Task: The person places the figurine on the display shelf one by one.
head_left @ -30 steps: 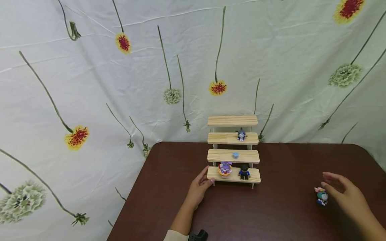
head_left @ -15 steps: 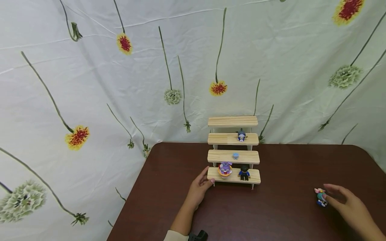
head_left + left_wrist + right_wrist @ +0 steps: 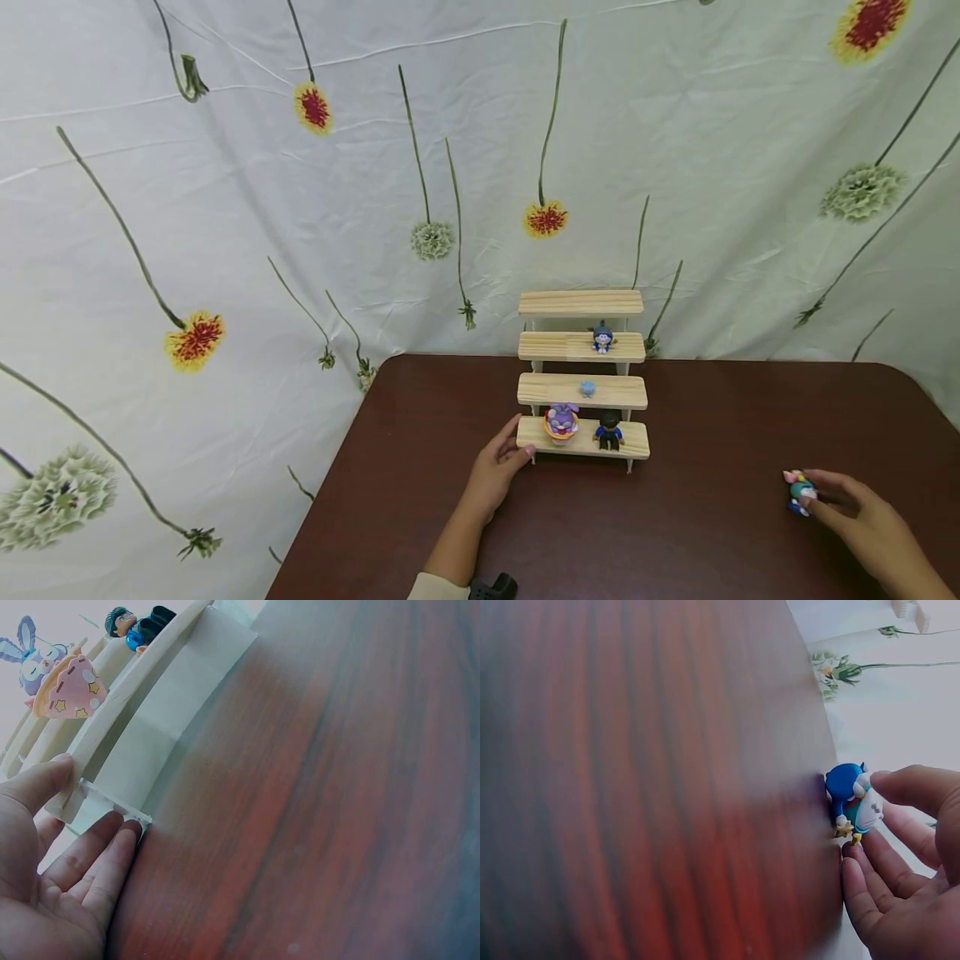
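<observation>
A four-tier wooden display stand (image 3: 582,387) stands at the table's back. At the left end of its lowest step, my left hand (image 3: 495,471) grips the board, thumb on the front edge; the left wrist view shows fingers at the support below. Over on the right, my right hand (image 3: 873,517) pinches a small toy figurine (image 3: 847,795) between thumb and fingers, low at the tabletop. The figurine has blue, teal and white parts, with pink at one end in the head view. My fingers partly hide it.
On the lowest step sit a purple rabbit figurine (image 3: 561,419) in a cup and a dark-haired toy figure (image 3: 608,431). Higher up are a tiny light-blue piece (image 3: 587,388) and a blue-grey figurine (image 3: 602,337). A flowered cloth (image 3: 480,167) hangs behind the brown table (image 3: 675,542).
My right hand has come down and toward the figurine, and its thumb and fingers have closed on it. The left hand keeps its place on the stand.
</observation>
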Demonstrator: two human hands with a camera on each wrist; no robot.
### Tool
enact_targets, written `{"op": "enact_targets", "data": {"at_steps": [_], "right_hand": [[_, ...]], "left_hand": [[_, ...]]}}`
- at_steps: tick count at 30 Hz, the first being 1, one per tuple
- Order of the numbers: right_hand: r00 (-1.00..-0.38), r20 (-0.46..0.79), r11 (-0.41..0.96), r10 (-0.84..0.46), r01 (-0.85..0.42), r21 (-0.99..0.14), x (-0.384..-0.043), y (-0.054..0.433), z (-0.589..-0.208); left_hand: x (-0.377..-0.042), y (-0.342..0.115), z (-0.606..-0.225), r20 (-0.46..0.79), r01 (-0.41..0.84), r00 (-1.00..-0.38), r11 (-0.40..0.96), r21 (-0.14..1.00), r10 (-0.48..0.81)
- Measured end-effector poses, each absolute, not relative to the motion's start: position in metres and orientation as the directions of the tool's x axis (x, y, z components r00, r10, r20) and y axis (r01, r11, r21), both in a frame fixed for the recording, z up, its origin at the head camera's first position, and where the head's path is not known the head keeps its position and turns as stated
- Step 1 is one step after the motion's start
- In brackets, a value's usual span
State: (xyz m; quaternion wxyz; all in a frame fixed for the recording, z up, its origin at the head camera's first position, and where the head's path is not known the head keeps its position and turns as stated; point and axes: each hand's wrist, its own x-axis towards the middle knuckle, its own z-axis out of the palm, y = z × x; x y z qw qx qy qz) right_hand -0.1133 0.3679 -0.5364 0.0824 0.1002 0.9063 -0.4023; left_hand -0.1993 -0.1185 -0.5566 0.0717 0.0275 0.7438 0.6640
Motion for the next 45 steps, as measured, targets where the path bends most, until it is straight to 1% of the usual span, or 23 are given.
{"op": "enact_targets", "data": {"at_steps": [7,14,24,27,33,42,45], "right_hand": [[-0.969,-0.235,0.659,0.081,0.228,-0.716,-0.113,0.368,-0.54],[-0.963,-0.254,0.674,0.085,0.243,-0.697,-0.113,0.367,-0.54],[-0.962,-0.256,0.682,0.096,0.251,-0.687,-0.114,0.366,-0.538],[-0.965,-0.243,0.691,0.1,0.243,-0.681,-0.114,0.366,-0.537],[-0.979,-0.179,0.705,0.102,0.198,-0.681,-0.113,0.366,-0.535],[-0.976,-0.193,0.668,0.103,0.212,-0.713,-0.115,0.362,-0.528],[-0.974,-0.185,0.668,0.128,0.223,-0.71,-0.117,0.359,-0.525]], "left_hand": [[-0.199,-0.118,-0.556,-0.076,-0.06,-0.988,0.121,0.991,0.134],[-0.198,-0.119,-0.556,-0.061,-0.043,-0.988,0.125,0.991,0.144],[-0.198,-0.119,-0.556,-0.068,-0.051,-0.988,0.122,0.991,0.14],[-0.199,-0.12,-0.557,-0.06,-0.042,-0.988,0.124,0.991,0.142],[-0.198,-0.12,-0.557,-0.048,-0.029,-0.988,0.125,0.992,0.15],[-0.199,-0.12,-0.558,-0.058,-0.041,-0.988,0.122,0.992,0.142],[-0.2,-0.12,-0.559,-0.055,-0.038,-0.988,0.123,0.992,0.142]]}}
